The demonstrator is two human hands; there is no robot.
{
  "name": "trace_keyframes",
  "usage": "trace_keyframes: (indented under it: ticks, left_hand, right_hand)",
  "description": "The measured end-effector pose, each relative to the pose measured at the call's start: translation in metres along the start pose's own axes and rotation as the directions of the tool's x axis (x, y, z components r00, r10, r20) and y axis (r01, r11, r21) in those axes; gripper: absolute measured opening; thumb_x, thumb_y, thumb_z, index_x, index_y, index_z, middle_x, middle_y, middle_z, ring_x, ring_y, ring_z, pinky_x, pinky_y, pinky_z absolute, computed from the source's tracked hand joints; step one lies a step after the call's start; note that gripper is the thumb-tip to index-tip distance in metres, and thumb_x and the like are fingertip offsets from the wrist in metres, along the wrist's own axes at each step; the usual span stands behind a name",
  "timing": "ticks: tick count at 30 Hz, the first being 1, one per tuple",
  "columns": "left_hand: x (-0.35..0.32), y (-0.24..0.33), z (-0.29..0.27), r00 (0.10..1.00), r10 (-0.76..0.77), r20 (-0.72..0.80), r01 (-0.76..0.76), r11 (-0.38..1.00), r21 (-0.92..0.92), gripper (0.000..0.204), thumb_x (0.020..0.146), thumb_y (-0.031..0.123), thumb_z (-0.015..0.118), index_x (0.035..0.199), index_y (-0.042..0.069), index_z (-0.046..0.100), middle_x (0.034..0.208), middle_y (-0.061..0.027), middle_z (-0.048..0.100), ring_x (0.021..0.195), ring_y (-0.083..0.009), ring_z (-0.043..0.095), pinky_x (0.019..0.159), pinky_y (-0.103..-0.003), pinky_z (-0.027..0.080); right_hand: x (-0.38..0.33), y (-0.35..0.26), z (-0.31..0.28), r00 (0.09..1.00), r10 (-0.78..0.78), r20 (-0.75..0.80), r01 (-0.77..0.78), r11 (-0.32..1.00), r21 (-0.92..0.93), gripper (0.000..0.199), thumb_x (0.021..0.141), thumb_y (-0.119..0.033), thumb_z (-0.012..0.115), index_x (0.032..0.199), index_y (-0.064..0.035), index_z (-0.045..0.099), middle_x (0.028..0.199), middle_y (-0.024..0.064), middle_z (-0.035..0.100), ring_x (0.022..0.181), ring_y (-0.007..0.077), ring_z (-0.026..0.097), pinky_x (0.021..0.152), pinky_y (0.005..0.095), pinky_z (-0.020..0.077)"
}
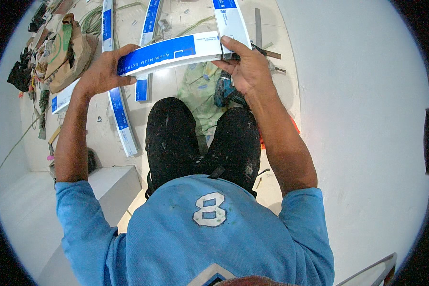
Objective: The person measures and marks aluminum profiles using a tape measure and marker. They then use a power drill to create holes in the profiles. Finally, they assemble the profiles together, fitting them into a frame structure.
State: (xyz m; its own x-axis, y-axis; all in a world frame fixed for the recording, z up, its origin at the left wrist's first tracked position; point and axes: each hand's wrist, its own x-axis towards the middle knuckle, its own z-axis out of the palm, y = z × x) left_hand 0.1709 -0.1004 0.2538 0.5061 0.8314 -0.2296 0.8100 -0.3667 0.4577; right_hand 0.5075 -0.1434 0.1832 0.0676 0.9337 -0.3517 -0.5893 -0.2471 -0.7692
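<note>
My left hand (105, 71) grips the left end of a short metal profile (162, 53) wrapped in blue and white film, thumb below and fingers over the top. At its right end, my right hand (248, 66) holds the corner where it meets a longer profile (232, 21) in the same film, running away from me. The thumb lies on top; the other fingers are partly hidden underneath. Just below that hand, between my knees, a blue and black cordless drill (222, 90) lies on a crumpled green cloth (188, 88).
Two more filmed profiles, a long one (120, 114) and a shorter one (142, 89), lie on the tiled floor at left. Beyond are brown bags (71, 62) and a coiled green hose (93, 21). A white wall (357, 119) stands close on my right, a white ledge (112, 186) at lower left.
</note>
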Motion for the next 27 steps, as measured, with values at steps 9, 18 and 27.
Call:
trace_keyframes:
  ticks: [9, 18, 27]
  left_hand:
    - [0.004, -0.007, -0.001, 0.997, 0.075, -0.006, -0.075, 0.997, -0.027, 0.078, 0.069, 0.012, 0.088, 0.142, 0.008, 0.059, 0.125, -0.0199, 0.073, 0.116, -0.0348, 0.071, 0.105, -0.043, 0.052]
    - [0.010, 0.000, -0.007, 0.998, 0.058, 0.000, -0.058, 0.995, 0.079, 0.079, 0.071, 0.010, 0.087, 0.144, 0.009, 0.058, 0.124, -0.0202, 0.072, 0.115, -0.0325, 0.071, 0.104, -0.044, 0.053]
    - [0.014, -0.011, -0.002, 0.984, -0.073, 0.165, 0.086, 0.994, -0.072, 0.083, 0.070, 0.013, 0.088, 0.147, 0.005, 0.056, 0.130, -0.0139, 0.070, 0.121, -0.0244, 0.063, 0.110, -0.040, 0.046]
  right_hand:
    - [-0.004, 0.001, 0.000, 1.000, 0.027, 0.000, -0.027, 1.000, -0.011, 0.044, 0.093, -0.010, 0.077, 0.128, 0.0112, 0.060, 0.117, 0.0203, 0.071, 0.103, 0.0281, 0.074, 0.085, 0.0398, 0.0685]
    - [-0.003, 0.009, 0.001, 1.000, 0.017, 0.011, -0.018, 0.997, 0.081, 0.050, 0.088, -0.009, 0.081, 0.128, 0.0113, 0.058, 0.116, 0.0204, 0.072, 0.103, 0.0306, 0.075, 0.086, 0.0432, 0.0674]
    - [0.001, 0.012, 0.002, 0.999, 0.050, 0.015, -0.051, 0.995, 0.089, 0.048, 0.084, -0.009, 0.083, 0.124, 0.0038, 0.060, 0.113, 0.0142, 0.072, 0.101, 0.0279, 0.074, 0.080, 0.0442, 0.0670]
